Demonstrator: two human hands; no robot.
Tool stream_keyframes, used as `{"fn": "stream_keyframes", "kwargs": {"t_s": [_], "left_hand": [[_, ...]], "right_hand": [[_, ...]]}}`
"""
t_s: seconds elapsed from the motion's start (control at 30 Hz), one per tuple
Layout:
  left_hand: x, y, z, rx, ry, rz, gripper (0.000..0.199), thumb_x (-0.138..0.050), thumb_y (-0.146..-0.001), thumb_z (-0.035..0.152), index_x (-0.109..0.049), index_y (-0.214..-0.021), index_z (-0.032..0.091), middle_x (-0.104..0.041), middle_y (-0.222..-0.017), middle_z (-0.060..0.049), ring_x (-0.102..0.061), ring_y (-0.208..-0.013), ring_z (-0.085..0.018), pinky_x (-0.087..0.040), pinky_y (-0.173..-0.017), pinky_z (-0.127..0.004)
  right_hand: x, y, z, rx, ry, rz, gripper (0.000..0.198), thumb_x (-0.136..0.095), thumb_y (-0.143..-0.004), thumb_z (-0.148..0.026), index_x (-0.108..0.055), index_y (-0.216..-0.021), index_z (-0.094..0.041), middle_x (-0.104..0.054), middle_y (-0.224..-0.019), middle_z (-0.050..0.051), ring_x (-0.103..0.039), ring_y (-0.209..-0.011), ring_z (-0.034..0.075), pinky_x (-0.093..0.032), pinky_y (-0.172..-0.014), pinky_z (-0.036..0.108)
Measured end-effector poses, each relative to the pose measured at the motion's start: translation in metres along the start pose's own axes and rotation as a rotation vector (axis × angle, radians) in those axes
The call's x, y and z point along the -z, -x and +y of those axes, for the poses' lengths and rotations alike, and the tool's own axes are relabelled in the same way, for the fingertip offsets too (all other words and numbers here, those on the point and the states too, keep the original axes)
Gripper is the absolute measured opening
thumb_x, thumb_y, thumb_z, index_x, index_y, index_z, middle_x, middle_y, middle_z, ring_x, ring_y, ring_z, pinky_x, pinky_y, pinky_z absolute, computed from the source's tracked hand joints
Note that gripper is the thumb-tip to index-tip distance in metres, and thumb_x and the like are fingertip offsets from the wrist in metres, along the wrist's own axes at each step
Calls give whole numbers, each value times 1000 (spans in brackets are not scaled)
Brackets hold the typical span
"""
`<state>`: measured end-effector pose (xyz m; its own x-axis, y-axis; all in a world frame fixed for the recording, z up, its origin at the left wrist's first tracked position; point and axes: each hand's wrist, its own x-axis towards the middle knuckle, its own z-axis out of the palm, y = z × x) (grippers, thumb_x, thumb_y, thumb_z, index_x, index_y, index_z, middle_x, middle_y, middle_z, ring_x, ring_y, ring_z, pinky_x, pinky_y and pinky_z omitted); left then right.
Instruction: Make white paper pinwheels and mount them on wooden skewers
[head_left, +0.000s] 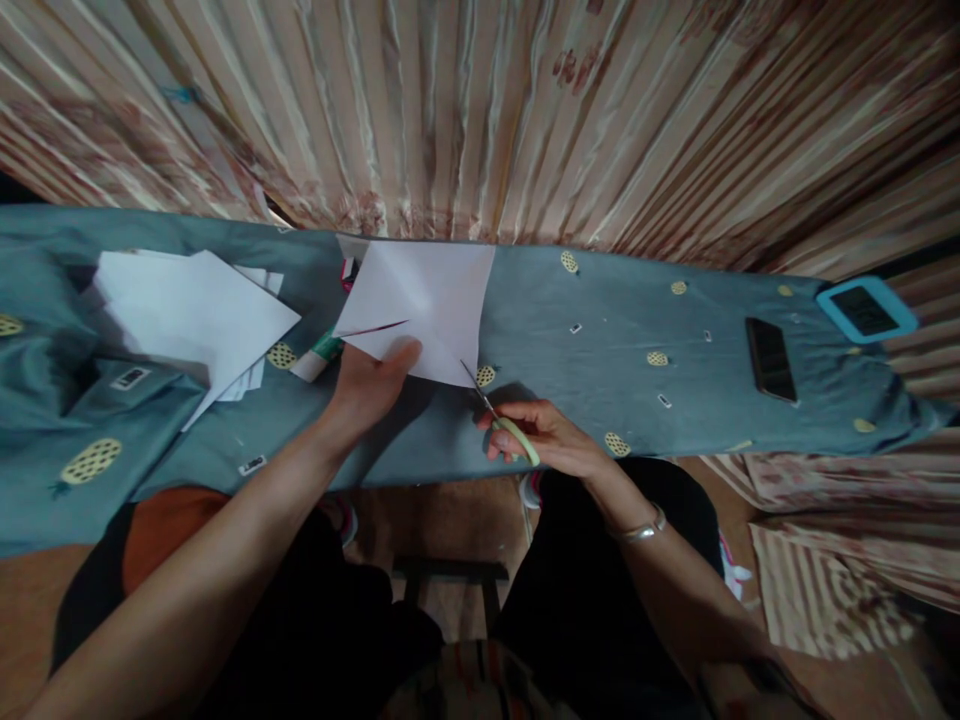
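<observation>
Pinching a white sheet [439, 290] with the left hand [375, 385] at frame centre; gripping green-handled scissors [519, 439] in the right hand [555, 437], lower right of centre, with blades [480, 389] over the sheet's corner.

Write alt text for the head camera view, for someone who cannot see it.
The left hand holds a slit white paper; the right hand holds green-handled scissors at its corner. More white sheets lie left, a dark phone right.
</observation>
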<state>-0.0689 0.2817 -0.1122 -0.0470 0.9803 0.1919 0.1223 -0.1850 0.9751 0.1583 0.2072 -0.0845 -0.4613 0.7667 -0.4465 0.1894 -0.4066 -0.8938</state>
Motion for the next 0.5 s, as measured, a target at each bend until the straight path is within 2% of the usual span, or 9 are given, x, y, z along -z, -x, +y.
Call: {"fn": "stream_keyframes", "kwargs": {"t_s": [0.17,0.33,0.5], "left_hand": [[-2,2,1,-2,26,-10,23,-67,-73,30,-62,-95,25,-72,-83,-2,-67,-97,-26,-49,-97,-44],[-1,3,1,18,30,-43,14,-67,-74,30,-66,-88,24,-74,-87,-3,-68,-89,-25,-54,-88,-42],[-1,3,-1,-24,7,-28,22,-66,-73,28,-64,-94,23,-74,-86,-3,-68,-96,-25,-50,-98,-44]], "right_hand": [[1,-1,0,13,1,-21,46,-78,-74,-57,-66,-87,-15,-66,-71,0,-60,-63,8,-49,-57,21],[1,0,1,22,0,-24,45,-79,-74,-56,-66,-87,-15,-65,-72,1,-59,-64,9,-50,-58,22],[2,0,3,16,5,-20,45,-79,-74,-55,-66,-90,-15,-65,-73,0,-59,-65,9,-49,-58,21]]}}
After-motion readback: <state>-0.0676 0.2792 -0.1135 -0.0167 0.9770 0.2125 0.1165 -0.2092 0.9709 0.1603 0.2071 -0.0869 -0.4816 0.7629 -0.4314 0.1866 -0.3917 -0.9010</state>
